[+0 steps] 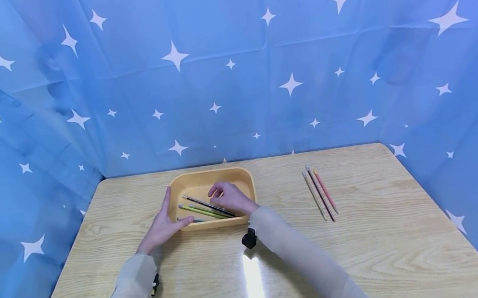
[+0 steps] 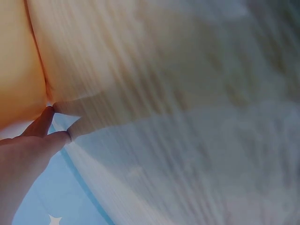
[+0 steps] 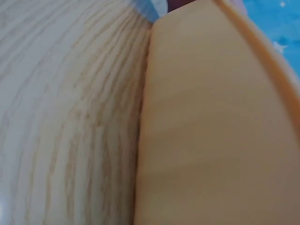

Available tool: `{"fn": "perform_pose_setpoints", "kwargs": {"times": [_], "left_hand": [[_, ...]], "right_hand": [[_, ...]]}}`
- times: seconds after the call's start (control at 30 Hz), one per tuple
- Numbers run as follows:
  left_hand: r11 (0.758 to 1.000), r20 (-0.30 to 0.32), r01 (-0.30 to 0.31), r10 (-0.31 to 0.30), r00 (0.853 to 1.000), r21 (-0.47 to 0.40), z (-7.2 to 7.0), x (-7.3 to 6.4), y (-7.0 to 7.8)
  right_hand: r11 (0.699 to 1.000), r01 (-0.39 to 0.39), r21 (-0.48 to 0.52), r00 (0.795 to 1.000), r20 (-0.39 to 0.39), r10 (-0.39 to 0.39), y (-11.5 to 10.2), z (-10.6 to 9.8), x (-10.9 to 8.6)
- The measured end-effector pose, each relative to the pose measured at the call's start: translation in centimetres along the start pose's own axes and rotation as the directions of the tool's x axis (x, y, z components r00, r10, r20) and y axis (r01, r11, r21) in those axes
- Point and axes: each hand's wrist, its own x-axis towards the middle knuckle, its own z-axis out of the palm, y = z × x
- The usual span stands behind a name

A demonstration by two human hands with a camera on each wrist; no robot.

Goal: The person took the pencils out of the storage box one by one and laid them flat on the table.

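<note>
A shallow orange-yellow tray (image 1: 209,175) sits on the table, several pencils lying in its front part. Among these, a black pencil (image 1: 198,202) and a lime green pencil (image 1: 202,211) slant down to the right. My left hand (image 1: 165,224) touches the tray's front left corner, fingers straight along the left side and thumb over the front rim. In the left wrist view, its fingertips (image 2: 49,112) meet the tray's outer wall (image 2: 21,65). My right hand (image 1: 231,197) reaches over the right side into the tray, fingers loosely bent above the black pencil, no pencil visible between them.
Right of the tray, three pencils lie side by side: a thin dark one (image 1: 314,196), a black one (image 1: 320,194) and a red one (image 1: 326,191). A blue curtain with white stars (image 1: 234,96) hangs behind and beside the wood-grain table (image 1: 381,231).
</note>
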Motion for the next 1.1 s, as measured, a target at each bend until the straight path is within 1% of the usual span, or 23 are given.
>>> {"fn": "perform_pose_setpoints", "kwargs": {"times": [0.17, 0.33, 0.43, 0.53, 0.6, 0.83, 0.93, 1.0, 1.1], "left_hand": [[1.0, 0.001, -0.005, 0.005, 1.0, 0.0, 0.0, -0.1, -0.1], [1.0, 0.003, -0.003, 0.003, 1.0, -0.002, -0.2, -0.1, -0.1], [1.0, 0.003, -0.013, 0.013, 1.0, -0.006, -0.2, 0.0, 0.0], [1.0, 0.009, -0.025, 0.025, 1.0, -0.008, -0.2, 0.0, 0.0], [1.0, 0.012, -0.02, 0.02, 1.0, -0.012, -0.1, 0.0, 0.0], [1.0, 0.02, -0.01, 0.01, 1.0, -0.027, -0.1, -0.1, 0.0], [0.999, 0.021, -0.009, 0.01, 1.0, -0.031, -0.1, -0.1, 0.0], [0.999, 0.022, -0.008, 0.008, 1.0, -0.034, -0.1, -0.1, 0.0], [0.999, 0.021, -0.006, 0.006, 1.0, -0.037, -0.1, -0.1, 0.1]], "right_hand": [[0.996, -0.092, -0.013, 0.996, 0.012, 0.093, 0.2, 0.6, 0.5], [0.993, -0.12, -0.02, 0.992, 0.024, 0.121, 0.1, 0.9, 0.9], [0.988, -0.132, -0.076, 0.991, 0.009, 0.133, 0.0, 0.9, 1.0], [0.978, -0.145, -0.153, 0.989, -0.009, 0.145, 0.1, 1.0, 1.1], [0.969, -0.15, -0.196, 0.989, -0.018, 0.149, 0.3, 1.1, 1.2], [0.951, -0.162, -0.264, 0.987, -0.049, 0.155, 0.5, 1.3, 1.2], [0.954, -0.156, -0.257, 0.987, -0.067, 0.143, 0.5, 1.1, 1.3], [0.963, -0.153, -0.223, 0.987, -0.071, 0.141, 0.6, 0.9, 1.3], [0.976, -0.158, -0.148, 0.987, -0.054, 0.151, 0.6, 0.8, 1.3]]}}
